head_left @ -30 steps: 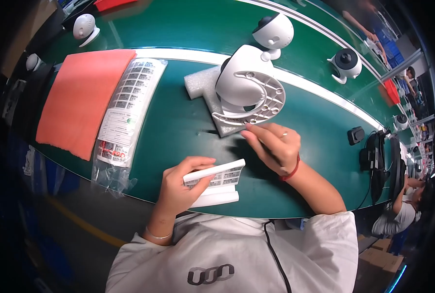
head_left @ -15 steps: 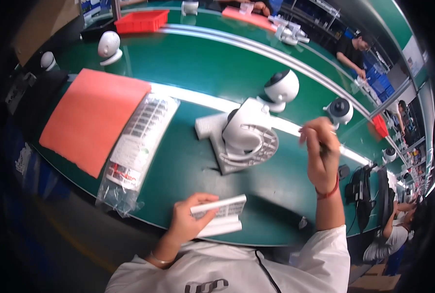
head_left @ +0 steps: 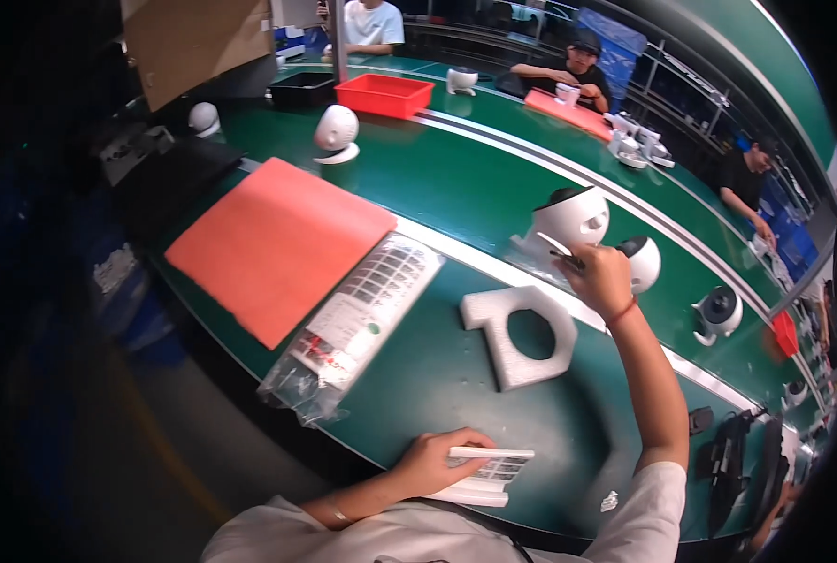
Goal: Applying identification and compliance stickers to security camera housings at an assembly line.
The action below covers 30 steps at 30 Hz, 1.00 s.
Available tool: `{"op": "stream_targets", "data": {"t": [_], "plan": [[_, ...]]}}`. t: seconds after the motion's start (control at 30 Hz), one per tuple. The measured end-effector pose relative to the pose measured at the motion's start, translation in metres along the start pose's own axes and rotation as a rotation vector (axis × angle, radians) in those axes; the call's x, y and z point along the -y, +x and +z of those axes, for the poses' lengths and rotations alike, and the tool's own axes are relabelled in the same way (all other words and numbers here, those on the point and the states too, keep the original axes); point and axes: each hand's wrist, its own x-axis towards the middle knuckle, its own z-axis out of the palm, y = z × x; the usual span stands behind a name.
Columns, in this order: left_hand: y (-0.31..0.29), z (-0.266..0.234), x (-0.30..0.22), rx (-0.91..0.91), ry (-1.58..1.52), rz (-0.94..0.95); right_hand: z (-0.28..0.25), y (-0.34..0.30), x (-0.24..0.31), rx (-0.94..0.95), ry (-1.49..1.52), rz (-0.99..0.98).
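Observation:
My left hand is closed on a folded white label sheet with rows of print, near the table's front edge. Farther off, my right hand is closed at the lower part of a white round camera with a dark top. A thin white edge and something dark show between its fingers, partly hidden. Just right of that hand stands a second white camera. A white foam block with a round opening lies on the green table between my hands, with no camera in it.
To the left lie an orange sheet and a clear bag of printed sheets. More cameras stand along the green belt. A red bin is at the back. Black devices lie at the right; co-workers sit across.
The camera that sat in the foam block is now beyond it, at my right hand, by the pale strip. My left hand still holds the label sheet. The whole view has shifted.

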Motion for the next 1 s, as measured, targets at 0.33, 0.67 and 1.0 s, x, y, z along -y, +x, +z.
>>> {"op": "stream_targets", "data": {"t": [0.33, 0.67, 1.0], "plan": [[0.000, 0.006, 0.005, -0.132, 0.064, 0.043, 0.152, 0.011, -0.062, 0.088, -0.176, 0.263], [-0.003, 0.002, 0.002, -0.143, 0.060, -0.002, 0.037, -0.100, -0.076, 0.132, -0.157, 0.103], [-0.003, 0.008, -0.004, -0.146, 0.095, -0.070, 0.005, -0.138, -0.178, 0.363, -0.447, 0.401]]}}
